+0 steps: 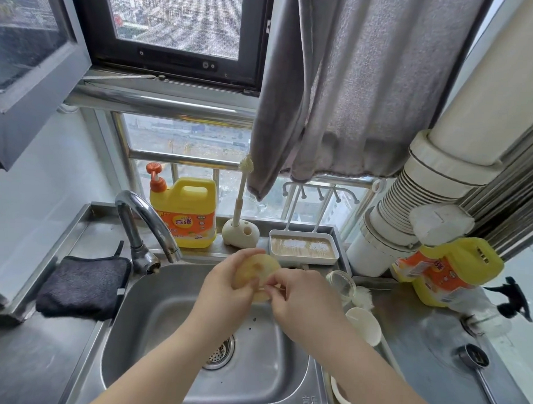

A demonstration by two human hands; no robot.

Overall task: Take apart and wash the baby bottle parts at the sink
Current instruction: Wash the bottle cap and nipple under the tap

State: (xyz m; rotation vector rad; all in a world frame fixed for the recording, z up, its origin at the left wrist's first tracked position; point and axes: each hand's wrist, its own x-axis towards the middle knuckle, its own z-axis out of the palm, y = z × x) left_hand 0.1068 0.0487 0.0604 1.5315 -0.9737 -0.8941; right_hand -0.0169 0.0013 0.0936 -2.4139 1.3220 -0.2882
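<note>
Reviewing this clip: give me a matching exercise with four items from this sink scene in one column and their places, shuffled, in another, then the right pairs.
Things:
1. dark cloth
2. detergent bottle with pump
3. yellowish bottle part
4. glass bottle

Places:
A. lying on the counter right of the sink
B. held by both hands over the sink
C. left of the faucet
D. standing behind the faucet, by the window

Pairs: 1-C, 2-D, 3-B, 4-A

sink basin (164,334) open, faucet (146,222) rear-left

The yellow detergent jug (183,212) label reads "吉强" in white characters.
</note>
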